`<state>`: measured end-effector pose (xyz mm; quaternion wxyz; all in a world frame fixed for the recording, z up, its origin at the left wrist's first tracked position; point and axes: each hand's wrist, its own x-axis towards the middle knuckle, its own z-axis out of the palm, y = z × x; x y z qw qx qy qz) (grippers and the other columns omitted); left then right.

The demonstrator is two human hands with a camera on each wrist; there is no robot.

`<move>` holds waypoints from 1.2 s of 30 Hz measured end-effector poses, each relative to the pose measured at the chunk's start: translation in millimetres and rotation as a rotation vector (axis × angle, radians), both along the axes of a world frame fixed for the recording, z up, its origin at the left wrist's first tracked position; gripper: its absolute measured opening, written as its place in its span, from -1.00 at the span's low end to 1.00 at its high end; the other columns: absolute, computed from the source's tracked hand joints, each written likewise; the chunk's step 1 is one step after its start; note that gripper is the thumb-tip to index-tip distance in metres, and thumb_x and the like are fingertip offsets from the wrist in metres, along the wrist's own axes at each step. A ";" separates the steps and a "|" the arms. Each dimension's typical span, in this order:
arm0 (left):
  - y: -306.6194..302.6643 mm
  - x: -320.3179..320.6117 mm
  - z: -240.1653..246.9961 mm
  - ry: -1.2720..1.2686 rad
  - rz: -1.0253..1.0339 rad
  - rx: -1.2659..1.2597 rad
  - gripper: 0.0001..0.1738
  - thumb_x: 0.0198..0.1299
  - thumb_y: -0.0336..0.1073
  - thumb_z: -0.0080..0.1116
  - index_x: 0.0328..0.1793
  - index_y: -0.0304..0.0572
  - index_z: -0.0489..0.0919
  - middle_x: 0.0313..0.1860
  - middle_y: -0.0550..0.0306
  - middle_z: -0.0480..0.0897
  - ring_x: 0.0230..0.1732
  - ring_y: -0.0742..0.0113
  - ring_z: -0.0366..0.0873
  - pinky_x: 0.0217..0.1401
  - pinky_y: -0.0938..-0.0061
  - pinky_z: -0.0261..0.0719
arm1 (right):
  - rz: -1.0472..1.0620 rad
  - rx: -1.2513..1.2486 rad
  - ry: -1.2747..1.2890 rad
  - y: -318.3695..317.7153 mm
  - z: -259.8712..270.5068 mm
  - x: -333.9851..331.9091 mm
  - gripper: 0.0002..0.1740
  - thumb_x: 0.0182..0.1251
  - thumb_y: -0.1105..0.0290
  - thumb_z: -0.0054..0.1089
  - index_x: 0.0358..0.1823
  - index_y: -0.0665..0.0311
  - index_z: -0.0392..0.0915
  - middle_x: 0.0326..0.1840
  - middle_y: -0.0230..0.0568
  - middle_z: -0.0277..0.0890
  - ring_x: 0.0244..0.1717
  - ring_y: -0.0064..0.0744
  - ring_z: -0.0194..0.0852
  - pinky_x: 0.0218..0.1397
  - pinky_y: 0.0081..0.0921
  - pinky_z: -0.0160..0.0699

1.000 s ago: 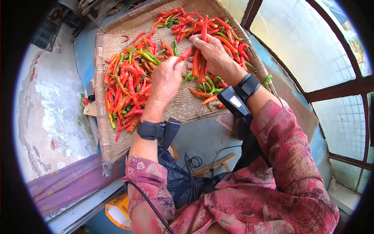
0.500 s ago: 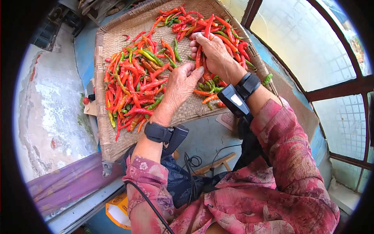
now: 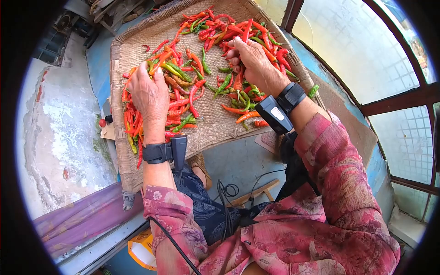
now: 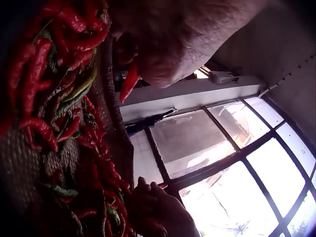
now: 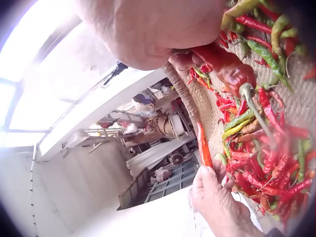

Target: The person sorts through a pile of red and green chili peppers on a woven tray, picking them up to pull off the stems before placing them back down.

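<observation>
My left hand (image 3: 149, 94) is over the left part of the chili heap, pinching an orange-red chili pepper (image 5: 203, 148) that points up past the fingertips. In the left wrist view the tip of that chili (image 4: 130, 84) sticks out below the hand. On the right, my right hand (image 3: 256, 64) grips red chili peppers (image 5: 236, 74), with a stem end hanging out toward the basket. Under the left hand lies a heap of red, green and yellowish chilies (image 3: 183, 103). A second heap (image 3: 224, 27) lies beyond the right hand.
A shallow woven basket (image 3: 215, 133) with a raised rim bears the chilies. Several green and red chilies (image 3: 245, 103) lie near its front edge. Framed windows (image 3: 357, 46) stand to the right and a whitewashed wall (image 3: 68, 123) to the left. Black cables (image 3: 224, 192) hang below.
My left hand moved from beside the right hand leftward to the left heap, where it now holds an orange-red chili. The right hand stays in nearly the same place, still gripping chilies.
</observation>
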<state>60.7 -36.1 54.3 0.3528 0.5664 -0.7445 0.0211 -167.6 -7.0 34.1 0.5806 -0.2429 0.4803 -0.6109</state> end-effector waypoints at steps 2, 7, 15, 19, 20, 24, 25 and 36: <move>2.4 -6.7 3.4 -0.149 0.026 -0.414 -0.68 0.19 -0.15 0.01 -0.03 -0.16 0.50 -0.22 -0.08 0.60 -0.14 -0.04 0.51 -0.02 0.14 0.41 | 0.021 -0.023 -0.075 -0.7 -1.7 1.3 -0.71 0.39 0.15 -0.15 -0.26 0.24 0.37 -0.55 -0.35 0.35 -0.62 -0.56 0.24 -0.58 -0.57 0.29; 46.6 -63.9 -14.4 0.387 -0.474 0.588 -0.55 0.24 0.03 -0.02 -0.16 -0.27 0.55 -0.42 -0.11 0.59 -0.37 0.08 0.58 -0.26 0.30 0.47 | 0.033 -0.089 -0.090 2.5 4.3 14.4 -0.64 0.40 0.07 -0.16 -0.25 0.25 0.39 -0.56 -0.38 0.34 -0.62 -0.60 0.24 -0.63 -0.60 0.29; 59.3 -82.1 -26.1 0.655 -0.602 0.985 -0.64 0.21 -0.05 0.06 -0.26 -0.26 0.55 -0.50 0.28 0.54 -0.50 0.55 0.40 -0.43 0.65 0.35 | 0.067 -0.098 0.076 11.8 9.8 13.5 -0.59 0.40 0.05 -0.17 -0.20 0.29 0.41 -0.54 -0.35 0.37 -0.61 -0.58 0.28 -0.63 -0.60 0.33; 49.2 -72.4 -21.5 0.477 -0.514 0.919 -0.71 0.15 -0.14 0.10 -0.26 -0.26 0.56 -0.52 0.28 0.54 -0.51 0.57 0.41 -0.43 0.66 0.35 | -0.092 -0.165 -0.105 -1.1 9.5 -9.2 -0.58 0.41 0.05 -0.20 -0.20 0.31 0.40 -0.52 -0.32 0.39 -0.55 -0.52 0.32 -0.48 -0.53 0.44; 41.1 -65.1 -19.6 0.397 -0.453 0.836 -0.71 0.15 -0.16 0.12 -0.25 -0.27 0.56 -0.50 0.24 0.57 -0.49 0.57 0.43 -0.43 0.64 0.36 | -0.152 -0.156 -0.150 -4.6 9.9 -15.6 -0.58 0.41 0.06 -0.19 -0.22 0.31 0.40 -0.52 -0.32 0.38 -0.55 -0.52 0.32 -0.48 -0.52 0.44; 6.4 -22.4 -3.1 0.419 -0.153 0.485 -0.61 0.14 -0.04 0.13 -0.24 -0.29 0.57 -0.46 0.07 0.64 -0.39 0.35 0.60 -0.30 0.43 0.52 | -0.119 -0.066 -0.111 -4.1 3.4 -25.5 -0.64 0.39 0.11 -0.15 -0.26 0.30 0.39 -0.55 -0.32 0.36 -0.64 -0.55 0.28 -0.57 -0.54 0.39; -2.0 -12.7 -4.8 0.459 -0.074 0.339 -0.58 0.14 -0.03 0.13 -0.13 -0.28 0.54 -0.37 0.03 0.64 -0.37 0.31 0.60 -0.25 0.42 0.52 | -0.025 0.007 -0.032 -0.7 8.6 -22.6 -0.68 0.35 0.16 -0.09 -0.31 0.31 0.39 -0.58 -0.32 0.34 -0.69 -0.56 0.24 -0.65 -0.55 0.29; 26.3 -60.5 -19.8 0.807 -0.486 0.627 -0.67 0.19 -0.15 0.14 -0.15 -0.31 0.58 -0.37 0.26 0.59 -0.39 0.62 0.44 -0.30 0.66 0.43 | 0.543 -0.325 0.960 11.7 -9.0 25.8 -0.63 0.24 0.13 0.07 -0.25 0.35 0.52 -0.52 -0.01 0.52 -0.46 -0.07 0.50 -0.37 -0.24 0.45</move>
